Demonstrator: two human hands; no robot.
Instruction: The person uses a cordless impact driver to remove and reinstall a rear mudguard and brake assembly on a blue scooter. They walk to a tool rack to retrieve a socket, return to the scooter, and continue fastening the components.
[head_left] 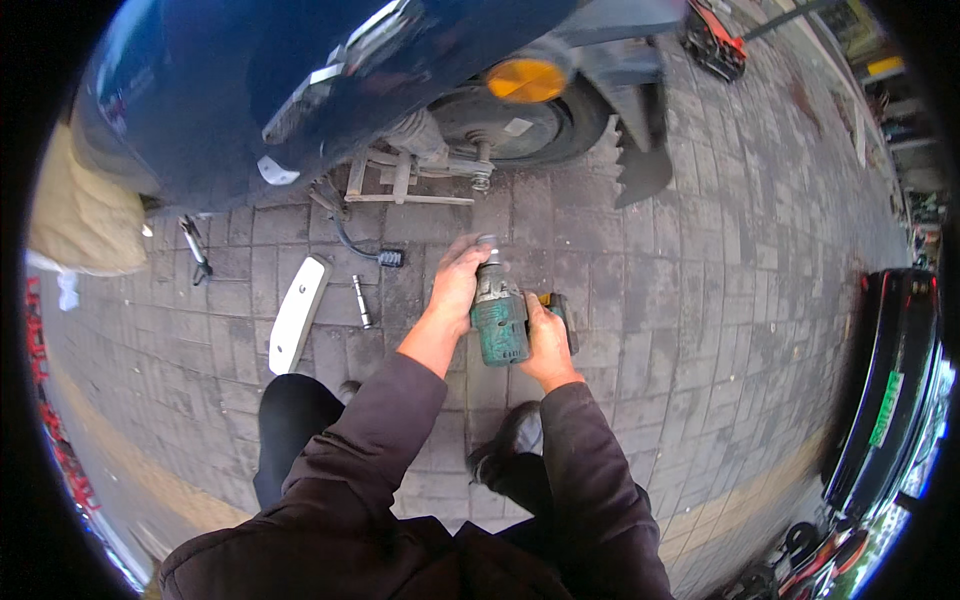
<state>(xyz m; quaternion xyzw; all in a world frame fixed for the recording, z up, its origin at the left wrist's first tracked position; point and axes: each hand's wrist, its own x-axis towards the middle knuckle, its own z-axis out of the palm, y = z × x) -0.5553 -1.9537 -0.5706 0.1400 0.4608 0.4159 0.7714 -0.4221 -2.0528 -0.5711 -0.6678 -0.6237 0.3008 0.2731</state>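
Observation:
A green, worn cordless impact wrench (500, 322) is held low in front of me, its nose pointing away toward the scooter. My right hand (547, 345) is closed round its handle, with the battery (560, 318) showing just beyond the fingers. At the front end, my left hand (455, 288) has its fingers closed about the metal socket (488, 246); the fingertips are a little blurred. Ahead stands a dark blue scooter (230, 90) with its rear wheel (530, 125), a bare threaded axle end (482, 170) and a metal stand (400, 185).
On the brick paving (640, 400) to the left lie a long white cover (300, 312), a metal socket bar (361, 300) and a cable with a black plug (390, 258). Farther left is a side stand (195, 250). A black car (880, 400) stands at far right.

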